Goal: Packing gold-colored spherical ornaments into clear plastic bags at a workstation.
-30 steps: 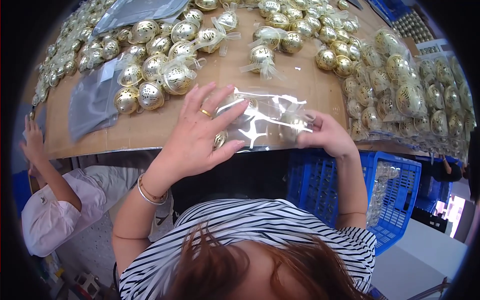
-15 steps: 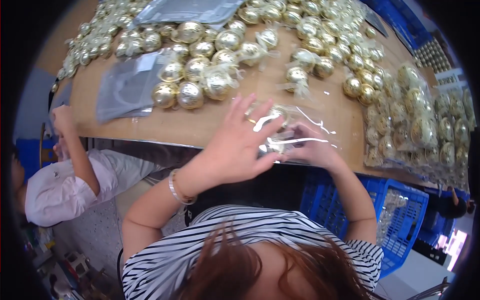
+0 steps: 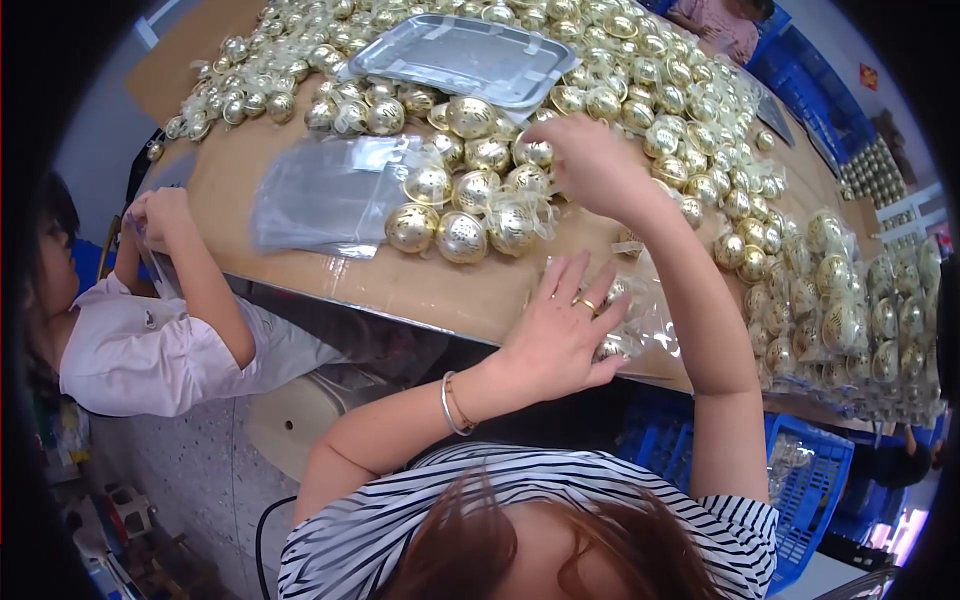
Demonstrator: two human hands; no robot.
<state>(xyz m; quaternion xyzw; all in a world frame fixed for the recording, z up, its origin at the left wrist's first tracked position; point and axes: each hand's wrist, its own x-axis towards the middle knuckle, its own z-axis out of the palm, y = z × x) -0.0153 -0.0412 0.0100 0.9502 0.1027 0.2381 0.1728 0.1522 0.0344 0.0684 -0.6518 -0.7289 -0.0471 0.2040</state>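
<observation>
Moved right hand (image 3: 597,168) from clear bag (image 3: 652,335) up to gold balls (image 3: 462,237), cannot tell if clamped on any; resting left hand (image 3: 565,332), spread apart, on bag near edge of worktop (image 3: 450,300); could lose bag over it by lifting carelessly.

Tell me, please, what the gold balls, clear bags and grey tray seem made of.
Gold balls: shiny, perhaps metal, given bright metallic highlights; coated plastic is possible. Clear bags: thin, glossy plastic film, see-through with white glare. Grey tray: smooth, glossy metal or plastic; its reflections leave that open.
</observation>
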